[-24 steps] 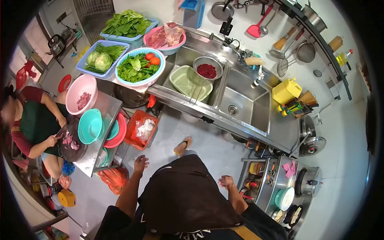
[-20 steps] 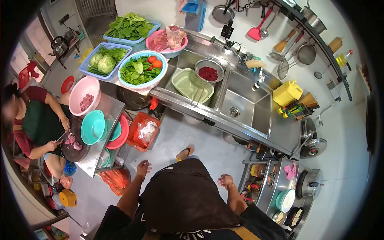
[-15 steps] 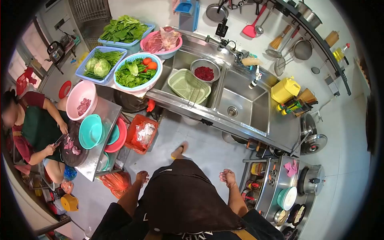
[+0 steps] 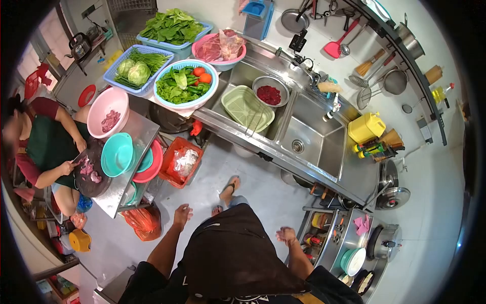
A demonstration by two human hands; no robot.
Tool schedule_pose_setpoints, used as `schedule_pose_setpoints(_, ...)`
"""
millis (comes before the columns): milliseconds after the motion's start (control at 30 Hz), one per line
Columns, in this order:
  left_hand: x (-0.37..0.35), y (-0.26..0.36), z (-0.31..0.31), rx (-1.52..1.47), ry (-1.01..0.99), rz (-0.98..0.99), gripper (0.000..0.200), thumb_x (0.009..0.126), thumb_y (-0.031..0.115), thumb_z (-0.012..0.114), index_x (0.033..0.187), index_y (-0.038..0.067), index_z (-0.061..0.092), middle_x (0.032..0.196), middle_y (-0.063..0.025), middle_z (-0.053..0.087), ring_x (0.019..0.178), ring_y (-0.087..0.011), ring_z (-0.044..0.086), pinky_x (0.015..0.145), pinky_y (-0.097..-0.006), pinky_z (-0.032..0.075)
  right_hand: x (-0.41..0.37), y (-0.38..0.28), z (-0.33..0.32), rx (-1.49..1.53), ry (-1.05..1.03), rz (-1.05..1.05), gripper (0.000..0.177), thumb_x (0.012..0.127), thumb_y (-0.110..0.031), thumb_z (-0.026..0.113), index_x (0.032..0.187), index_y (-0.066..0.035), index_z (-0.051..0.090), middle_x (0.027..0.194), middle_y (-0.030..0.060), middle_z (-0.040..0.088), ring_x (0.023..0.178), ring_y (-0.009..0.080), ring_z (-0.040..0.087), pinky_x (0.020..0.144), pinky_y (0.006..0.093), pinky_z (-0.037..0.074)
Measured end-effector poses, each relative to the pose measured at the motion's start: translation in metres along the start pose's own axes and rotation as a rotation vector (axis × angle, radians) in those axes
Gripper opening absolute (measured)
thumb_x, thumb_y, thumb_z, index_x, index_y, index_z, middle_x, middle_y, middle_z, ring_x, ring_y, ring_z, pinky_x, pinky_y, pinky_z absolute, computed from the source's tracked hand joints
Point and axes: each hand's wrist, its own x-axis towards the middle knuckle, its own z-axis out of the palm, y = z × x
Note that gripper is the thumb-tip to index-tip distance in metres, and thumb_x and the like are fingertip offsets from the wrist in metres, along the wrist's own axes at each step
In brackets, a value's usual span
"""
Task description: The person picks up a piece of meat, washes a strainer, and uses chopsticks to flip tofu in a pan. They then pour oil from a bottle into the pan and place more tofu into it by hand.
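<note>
My left hand [image 4: 183, 215] hangs over the grey floor with its fingers apart and nothing in it, a little right of an orange plastic bag [image 4: 143, 223]. On the other side of the dark apron [image 4: 230, 253], my right hand [image 4: 287, 235] is held low with fingers loosely spread, also holding nothing. It is nearest to the metal stove shelf [image 4: 324, 228]. Neither hand touches any object. Ahead stands a steel double sink [image 4: 319, 131], with a green basket [image 4: 247, 109] and a colander of red pieces [image 4: 269, 94] in its left basin.
At left, a co-worker [image 4: 50, 137] holds a knife over meat on a round board [image 4: 93, 177]. A red crate [image 4: 179, 163] stands on the floor. Vegetable baskets [image 4: 136, 71] and a bowl of meat [image 4: 219, 49] line the back counter. A yellow jug [image 4: 365, 127] stands right of the sink.
The view has shifted, so the sink and counter appear farther right. Both feet now show ahead of the apron. My left hand's fingers look more spread; my right hand stays low at my side.
</note>
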Motion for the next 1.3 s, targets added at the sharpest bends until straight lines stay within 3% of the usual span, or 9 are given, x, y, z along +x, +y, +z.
schedule_pose_setpoints(200, -0.016, -0.158, -0.051, 0.187, -0.005, -0.633, 0.026, 0.091, 0.019, 0.053, 0.111, 0.006, 0.062, 0.088, -0.0091, 0.067, 0.062, -0.0195, 0.063, 0.047, -0.0329, 0.045, -0.058, -0.085, 0.048, -0.013, 0.069, -0.24, 0.016, 0.091, -0.014, 0.051, 0.105, -0.009, 0.058, 0.091, 0.0112, 0.067, 0.066, 0.0199, 0.065, 0.056, 0.0328, 0.053)
schedule_pose_setpoints(300, -0.039, -0.161, -0.048, 0.263, -0.014, -0.668, 0.021, 0.09, 0.02, 0.052, 0.103, 0.007, 0.062, 0.082, -0.0072, 0.065, 0.057, -0.0194, 0.059, 0.045, -0.0335, 0.043, -0.062, -0.086, 0.038, -0.076, 0.111, -0.226, 0.015, 0.093, -0.016, 0.05, 0.104, -0.009, 0.058, 0.091, 0.01, 0.067, 0.067, 0.0186, 0.065, 0.059, 0.0319, 0.053)
schedule_pose_setpoints(400, -0.045, -0.177, -0.049, 0.177, -0.135, -0.576, 0.017, 0.09, 0.02, 0.052, 0.098, 0.009, 0.061, 0.076, -0.0052, 0.06, 0.054, -0.0172, 0.055, 0.044, -0.0304, 0.041, -0.08, -0.047, 0.011, -0.026, 0.162, -0.201, 0.015, 0.095, -0.02, 0.05, 0.103, -0.01, 0.057, 0.092, 0.0097, 0.068, 0.07, 0.0186, 0.066, 0.058, 0.0324, 0.054)
schedule_pose_setpoints(533, -0.028, -0.093, 0.0, 0.083, 0.015, -0.388, 0.025, 0.093, 0.024, 0.054, 0.112, 0.009, 0.059, 0.088, -0.0061, 0.066, 0.062, -0.0145, 0.059, 0.05, -0.0281, 0.044, -0.062, 0.011, -0.026, -0.022, 0.124, -0.003, 0.018, 0.093, -0.019, 0.05, 0.107, -0.008, 0.057, 0.094, 0.0121, 0.068, 0.072, 0.0216, 0.067, 0.054, 0.0351, 0.055)
schedule_pose_setpoints(700, -0.015, -0.037, 0.039, 0.005, -0.116, -0.117, 0.029, 0.093, 0.02, 0.056, 0.12, 0.008, 0.057, 0.096, -0.0084, 0.068, 0.07, -0.0155, 0.062, 0.055, -0.0277, 0.047, -0.075, 0.061, -0.04, -0.003, 0.137, 0.05, 0.025, 0.093, -0.019, 0.048, 0.114, -0.007, 0.055, 0.1, 0.0166, 0.068, 0.075, 0.0262, 0.068, 0.055, 0.038, 0.057)
schedule_pose_setpoints(967, -0.046, -0.084, 0.054, 0.046, -0.094, -0.121, 0.034, 0.091, 0.021, 0.059, 0.121, 0.006, 0.058, 0.094, -0.0098, 0.07, 0.071, -0.0165, 0.066, 0.056, -0.0292, 0.05, -0.064, 0.062, -0.059, 0.021, 0.124, 0.024, 0.022, 0.092, -0.019, 0.051, 0.111, -0.008, 0.056, 0.091, 0.016, 0.068, 0.067, 0.0279, 0.067, 0.052, 0.0381, 0.056)
schedule_pose_setpoints(1100, -0.096, -0.141, 0.042, 0.051, 0.11, -0.193, 0.035, 0.089, 0.022, 0.06, 0.118, 0.003, 0.06, 0.091, -0.0118, 0.07, 0.067, -0.0178, 0.066, 0.053, -0.0301, 0.05, -0.005, 0.08, -0.123, 0.061, -0.307, 0.058, 0.017, 0.093, -0.017, 0.051, 0.102, -0.004, 0.059, 0.089, 0.0164, 0.066, 0.067, 0.0271, 0.066, 0.052, 0.0388, 0.056)
schedule_pose_setpoints(1200, -0.162, -0.165, 0.038, -0.038, 0.307, -0.302, 0.032, 0.086, 0.022, 0.059, 0.11, 0.001, 0.064, 0.088, -0.0115, 0.071, 0.065, -0.0186, 0.066, 0.053, -0.0308, 0.052, -0.004, 0.018, -0.088, -0.183, 0.026, 0.148, 0.022, 0.094, -0.012, 0.047, 0.111, -0.001, 0.055, 0.086, 0.0155, 0.064, 0.065, 0.027, 0.064, 0.049, 0.0382, 0.054)
schedule_pose_setpoints(1300, -0.225, -0.182, 0.038, -0.027, 0.399, -0.331, 0.035, 0.086, 0.023, 0.06, 0.114, 0.001, 0.062, 0.09, -0.0125, 0.071, 0.07, -0.0204, 0.068, 0.054, -0.0314, 0.053, 0.033, -0.011, -0.079, -0.225, -0.077, 0.077, 0.018, 0.096, -0.013, 0.044, 0.11, -0.003, 0.05, 0.082, 0.0159, 0.063, 0.06, 0.0278, 0.063, 0.048, 0.0402, 0.054)
